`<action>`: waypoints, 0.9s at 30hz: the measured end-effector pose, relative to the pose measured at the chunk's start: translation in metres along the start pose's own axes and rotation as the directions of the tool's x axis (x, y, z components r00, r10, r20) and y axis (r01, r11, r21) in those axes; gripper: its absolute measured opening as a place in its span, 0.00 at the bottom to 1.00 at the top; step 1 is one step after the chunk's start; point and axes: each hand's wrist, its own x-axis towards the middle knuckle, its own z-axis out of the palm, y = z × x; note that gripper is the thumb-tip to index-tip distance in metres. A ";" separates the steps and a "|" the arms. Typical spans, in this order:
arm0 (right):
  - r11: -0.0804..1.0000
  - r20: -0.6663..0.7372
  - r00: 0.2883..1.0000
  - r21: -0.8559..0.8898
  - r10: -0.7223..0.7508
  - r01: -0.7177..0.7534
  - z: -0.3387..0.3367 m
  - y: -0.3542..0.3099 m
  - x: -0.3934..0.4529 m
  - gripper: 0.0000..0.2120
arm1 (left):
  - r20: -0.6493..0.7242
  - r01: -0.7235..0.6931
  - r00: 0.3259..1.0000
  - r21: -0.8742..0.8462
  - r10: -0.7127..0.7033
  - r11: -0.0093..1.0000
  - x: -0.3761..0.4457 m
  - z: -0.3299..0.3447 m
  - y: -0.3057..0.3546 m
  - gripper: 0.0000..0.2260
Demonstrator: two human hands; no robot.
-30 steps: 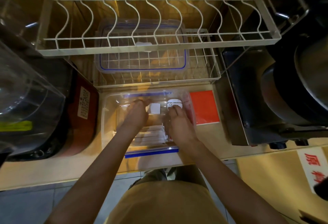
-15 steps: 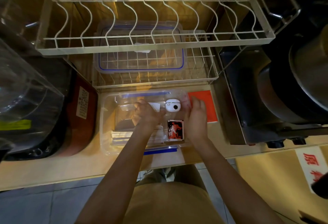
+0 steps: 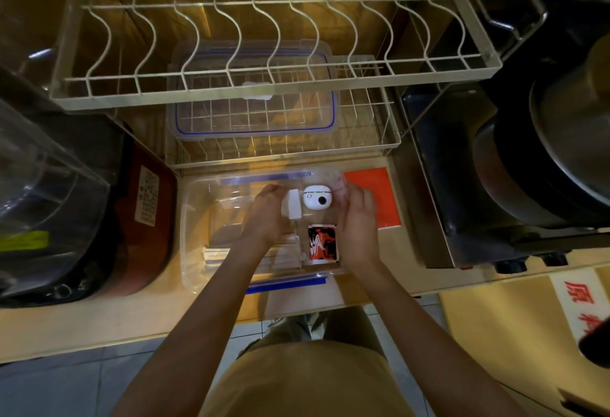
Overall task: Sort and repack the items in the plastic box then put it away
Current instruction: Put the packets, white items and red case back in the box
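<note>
A clear plastic box with blue clips sits open on the counter in front of me. Inside it lie a small white round device, a red, black and white packet and flat white pieces along the near side. My left hand is inside the box, holding a white plug-like block beside the round device. My right hand rests against the box's right wall, fingers curled over its rim. The box's clear lid with a blue seal lies on the lower wire rack behind.
An orange-red flat box lies on the counter right of the plastic box. A two-tier wire dish rack hangs over the back. A dark red appliance stands left, a metal stove with large pots right.
My right hand left the round device and moved to the box's right wall, uncovering the red and black packet. My left hand shifted right with the white block.
</note>
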 end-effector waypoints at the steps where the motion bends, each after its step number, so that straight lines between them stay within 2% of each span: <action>1: 1.000 -0.003 1.000 0.001 -0.003 0.003 0.000 0.000 0.000 0.16 | 0.001 -0.002 1.000 -0.012 0.002 1.000 -0.001 0.002 0.001 0.27; 7: 1.000 -0.028 0.999 0.004 -0.025 0.025 0.000 0.001 -0.001 0.16 | -0.089 0.061 0.994 -0.101 -0.070 0.993 -0.006 0.015 0.002 0.23; 14: 0.998 -0.068 0.996 0.002 -0.062 0.062 0.000 0.001 -0.002 0.16 | -0.099 0.033 0.994 -0.120 -0.045 0.992 -0.009 0.016 0.002 0.19; 17: 0.997 -0.042 0.997 0.032 -0.064 0.065 -0.006 0.001 -0.001 0.17 | -0.076 0.052 0.995 -0.071 -0.057 0.996 -0.010 0.006 0.009 0.18; 19: 0.995 -0.004 1.000 0.097 -0.011 0.011 -0.015 0.001 0.000 0.18 | -0.093 0.051 0.994 -0.029 -0.053 0.998 -0.008 -0.004 0.016 0.17; 21: 0.965 0.008 0.995 0.241 0.103 -0.102 -0.026 0.003 -0.003 0.18 | -0.102 0.000 0.995 -0.042 -0.005 0.999 -0.003 -0.016 0.026 0.15; 23: 0.882 -0.019 0.966 0.414 0.256 -0.226 -0.036 0.007 -0.008 0.14 | -0.055 -0.088 0.995 -0.055 0.085 0.995 0.003 -0.029 0.041 0.12; 24: 0.799 -0.017 0.936 0.527 0.352 -0.290 -0.040 0.009 -0.010 0.10 | -0.020 -0.123 0.992 -0.057 0.122 0.991 0.007 -0.036 0.051 0.10; 25: 0.672 0.006 0.888 0.651 0.460 -0.352 -0.044 0.011 -0.011 0.07 | 0.016 -0.147 0.989 -0.073 0.148 0.986 0.010 -0.042 0.063 0.10; 27: 0.372 0.110 0.765 0.824 0.635 -0.427 -0.050 0.013 -0.011 0.08 | 0.069 -0.195 0.976 -0.135 0.205 0.972 0.017 -0.051 0.089 0.08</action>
